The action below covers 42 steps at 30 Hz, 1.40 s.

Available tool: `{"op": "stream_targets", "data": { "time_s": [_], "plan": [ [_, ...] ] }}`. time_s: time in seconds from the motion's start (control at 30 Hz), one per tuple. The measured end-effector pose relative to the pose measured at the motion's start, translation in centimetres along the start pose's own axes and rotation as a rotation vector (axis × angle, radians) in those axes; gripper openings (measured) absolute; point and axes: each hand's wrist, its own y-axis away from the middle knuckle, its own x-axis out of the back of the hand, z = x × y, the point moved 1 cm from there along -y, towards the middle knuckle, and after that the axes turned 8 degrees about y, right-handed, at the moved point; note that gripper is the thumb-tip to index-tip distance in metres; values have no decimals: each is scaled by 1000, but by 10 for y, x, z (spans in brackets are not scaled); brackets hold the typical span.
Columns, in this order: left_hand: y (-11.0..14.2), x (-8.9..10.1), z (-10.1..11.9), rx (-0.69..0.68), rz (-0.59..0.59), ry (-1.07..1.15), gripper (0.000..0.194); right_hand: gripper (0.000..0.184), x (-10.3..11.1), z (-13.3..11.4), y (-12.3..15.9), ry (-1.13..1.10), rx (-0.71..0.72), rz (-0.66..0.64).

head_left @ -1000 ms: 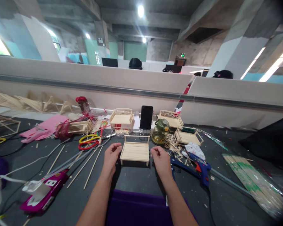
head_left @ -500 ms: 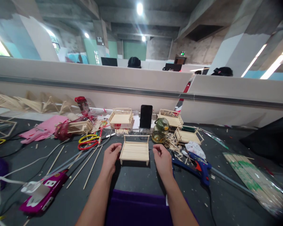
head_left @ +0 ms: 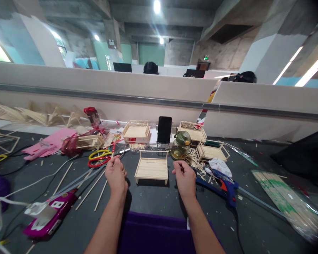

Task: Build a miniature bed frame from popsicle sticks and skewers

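A small bed-like frame of pale wooden sticks [head_left: 151, 168] stands on the dark table between my hands, with a raised rail at its far end and short legs. My left hand [head_left: 117, 176] is left of it and apart from it, fingers curled closed with nothing visible in them. Just beyond that hand lie red-handled scissors [head_left: 93, 164] and yellow-handled scissors [head_left: 95, 154]. To the frame's right, also not touching it, my right hand [head_left: 184, 176] has its fingers curled in, with nothing seen in them. A blue glue gun [head_left: 229, 192] lies right of this hand.
Behind the frame, a phone [head_left: 164, 129] stands on a wire holder. A green bottle [head_left: 180, 145] is beside loose stick pieces [head_left: 194, 159]. More stick models [head_left: 136, 131] line the back. Bagged sticks [head_left: 283, 201] lie right; a pink power bank [head_left: 50, 218] with cables lies left.
My left hand has moved left, away from the stick frame, and its fingers have curled in. My right hand has shifted slightly right. The frame has stayed in place.
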Motion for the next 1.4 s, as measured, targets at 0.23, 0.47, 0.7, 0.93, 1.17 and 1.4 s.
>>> {"op": "stream_targets", "data": {
  "time_s": [0.23,0.47,0.7,0.93,1.17,1.4],
  "plan": [
    [-9,6,3,55,71,72,29,38,0,-6,3,185,8,-25],
    [-10,10,-3,100,54,53,24,20,-5,1,1,178,10,-34],
    [-12,11,-7,106,87,2,27,17,-7,3,2,223,27,-114],
    [-14,11,-14,148,82,-121,44,21,1,6,-3,220,-11,-162],
    [-10,9,-12,159,11,-221,48,22,-1,2,-2,261,2,-188],
    [-1,2,-12,197,-126,-332,46,24,-6,-1,3,285,-40,-286]
  ]
}}
